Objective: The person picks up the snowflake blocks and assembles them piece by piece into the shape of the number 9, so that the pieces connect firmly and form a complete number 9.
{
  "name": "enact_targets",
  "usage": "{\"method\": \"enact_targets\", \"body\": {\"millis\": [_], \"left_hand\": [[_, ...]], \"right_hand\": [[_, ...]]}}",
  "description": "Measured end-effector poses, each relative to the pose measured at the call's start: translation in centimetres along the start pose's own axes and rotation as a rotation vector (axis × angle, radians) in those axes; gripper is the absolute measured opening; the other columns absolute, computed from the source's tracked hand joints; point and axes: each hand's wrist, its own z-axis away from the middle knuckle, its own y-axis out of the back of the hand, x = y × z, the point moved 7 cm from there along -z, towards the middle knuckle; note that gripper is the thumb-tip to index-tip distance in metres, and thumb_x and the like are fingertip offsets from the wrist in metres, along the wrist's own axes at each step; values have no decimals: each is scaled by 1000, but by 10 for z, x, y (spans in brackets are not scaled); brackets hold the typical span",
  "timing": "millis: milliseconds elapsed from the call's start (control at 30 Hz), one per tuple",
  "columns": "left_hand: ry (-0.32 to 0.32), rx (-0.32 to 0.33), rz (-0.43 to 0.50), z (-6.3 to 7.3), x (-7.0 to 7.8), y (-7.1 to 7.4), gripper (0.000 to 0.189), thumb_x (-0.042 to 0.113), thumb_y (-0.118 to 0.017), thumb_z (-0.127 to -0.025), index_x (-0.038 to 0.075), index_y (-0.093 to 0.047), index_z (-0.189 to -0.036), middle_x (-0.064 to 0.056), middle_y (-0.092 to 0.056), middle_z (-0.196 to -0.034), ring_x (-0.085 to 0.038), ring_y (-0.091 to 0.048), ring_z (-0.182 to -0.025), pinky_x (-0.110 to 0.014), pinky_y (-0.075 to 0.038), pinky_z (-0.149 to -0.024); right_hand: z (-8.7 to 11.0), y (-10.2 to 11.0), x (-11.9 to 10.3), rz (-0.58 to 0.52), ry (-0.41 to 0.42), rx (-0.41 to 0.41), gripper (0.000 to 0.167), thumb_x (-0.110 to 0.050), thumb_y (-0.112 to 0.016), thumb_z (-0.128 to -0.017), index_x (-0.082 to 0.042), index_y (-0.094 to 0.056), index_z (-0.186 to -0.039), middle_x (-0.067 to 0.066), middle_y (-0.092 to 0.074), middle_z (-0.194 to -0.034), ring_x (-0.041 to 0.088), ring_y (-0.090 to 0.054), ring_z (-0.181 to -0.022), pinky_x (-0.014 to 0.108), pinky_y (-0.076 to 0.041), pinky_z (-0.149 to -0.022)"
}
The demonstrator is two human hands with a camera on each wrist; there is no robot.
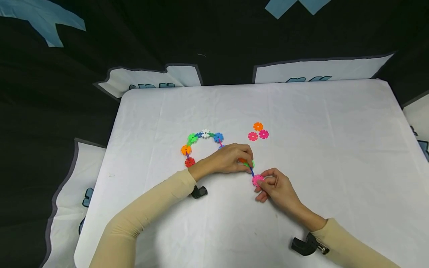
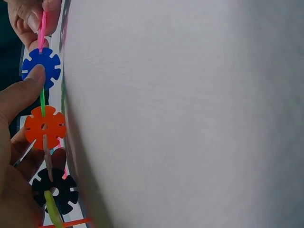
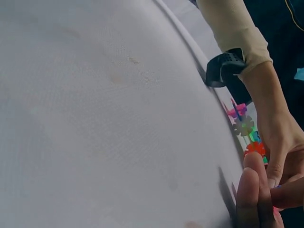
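Note:
Notched plastic flower discs, slotted into one another edge to face, form a curved chain across the table. In the head view my left hand (image 1: pixel 231 159) lies over part of the chain and grips it near its right end. The left wrist view shows the thumb pressing on a blue disc (image 2: pixel 53 61), with an orange disc (image 2: pixel 34 124) and a black disc (image 2: pixel 41 188) further along. My right hand (image 1: pixel 278 189) pinches a pink disc (image 1: pixel 256 178) between thumb and fingers. That pink disc meets the blue one at its edge.
Three loose discs lie behind the hands: an orange disc (image 1: pixel 256 125), a pink disc (image 1: pixel 266 131) and a reddish-pink disc (image 1: pixel 250 136). The chain's far part includes a red disc (image 1: pixel 187 163) and a white disc (image 1: pixel 203 131). A white cloth (image 1: pixel 335 167) covers the table.

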Motion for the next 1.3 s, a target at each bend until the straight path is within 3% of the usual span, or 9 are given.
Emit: {"method": "enact_targets", "body": {"millis": [267,700,1133,1300], "left_hand": [[7,8,35,0,-1,0,10,28,-79,-83,19,-77,-87,8,-63,-100,-4,-60,-91,-21,-45,-84],[29,15,38,1,-4,-1,9,29,-79,-83,21,-77,-86,9,-62,-100,-4,-59,-90,-20,-46,-81],[30,4,59,0,-3,-1,9,28,-79,-83,20,-77,-86,8,-62,-99,-5,-59,-91,-18,-46,-80],[28,7,62,1,-2,-1,8,28,-79,-83,21,-77,-86,9,-62,-99,-5,-59,-91,-18,-46,-80]], "right_hand": [[-1,0,2,-32,16,30,22,1,-54,-97,8,-37,-110,32,-69,-86,17,-71,-58,34,-58,-57],[-1,-7,2,-23,38,26,30,-1,-58,-96,10,-43,-120,29,-69,-86,17,-71,-58,33,-58,-57],[3,-6,2,-69,142,21,30,-2,-59,-96,9,-45,-120,29,-69,-85,20,-70,-56,36,-58,-55],[1,-5,2,-41,111,36,30,-4,-61,-96,9,-46,-118,28,-69,-82,19,-70,-56,35,-58,-55]]}}
